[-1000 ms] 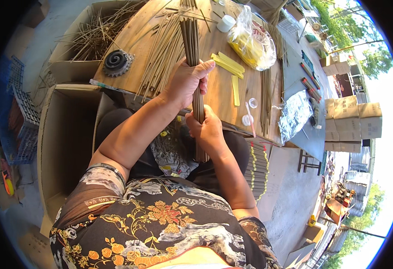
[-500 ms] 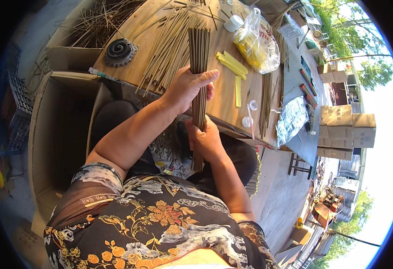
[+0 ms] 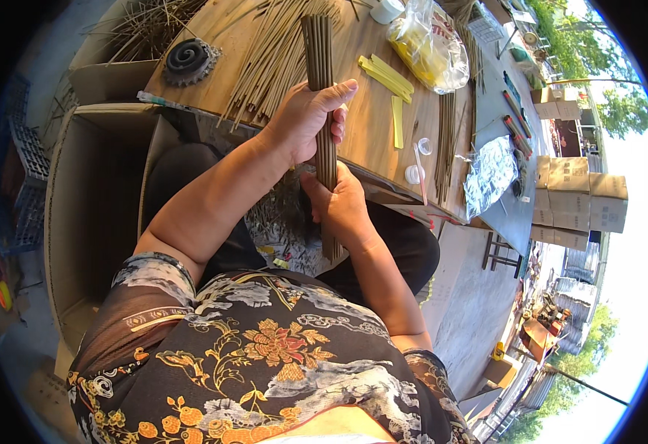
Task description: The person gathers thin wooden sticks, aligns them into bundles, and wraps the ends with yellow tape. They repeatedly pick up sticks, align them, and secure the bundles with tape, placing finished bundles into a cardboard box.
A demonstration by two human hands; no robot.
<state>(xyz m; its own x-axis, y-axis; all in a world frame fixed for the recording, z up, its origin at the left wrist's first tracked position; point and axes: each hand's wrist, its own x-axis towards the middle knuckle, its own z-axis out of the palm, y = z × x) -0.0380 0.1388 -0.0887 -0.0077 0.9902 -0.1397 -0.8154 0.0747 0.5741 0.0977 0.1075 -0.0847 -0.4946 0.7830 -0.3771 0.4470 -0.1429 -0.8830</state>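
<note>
The bundle of thin brown sticks (image 3: 322, 89) stood roughly upright across the near edge of the wooden bench (image 3: 368, 126), its upper end over the bench top and its lower end below the edge, above the person's lap. The left hand (image 3: 311, 118) was clamped around the bundle at mid-height, fingers wrapped over the front and thumb toward the top. The right hand (image 3: 342, 207) was closed on the same bundle lower down, directly beneath the left hand and just off the bench's near edge. The two hands sat close together, one above the other, with the sticks running through both grips.

Loose sticks (image 3: 268, 63) of the same kind lay fanned on the bench to the left of the bundle. Yellow strips (image 3: 387, 74) lay on the bench to its right, near a clear plastic bag (image 3: 431, 48) with yellow contents toward the far edge. A second row of sticks (image 3: 446, 140) lay near the right-hand edge beside a crumpled foil sheet (image 3: 490, 174). A dark toothed wheel (image 3: 187, 61) rested at the bench's left corner. An open cardboard box (image 3: 80, 214) stood left of the person.
</note>
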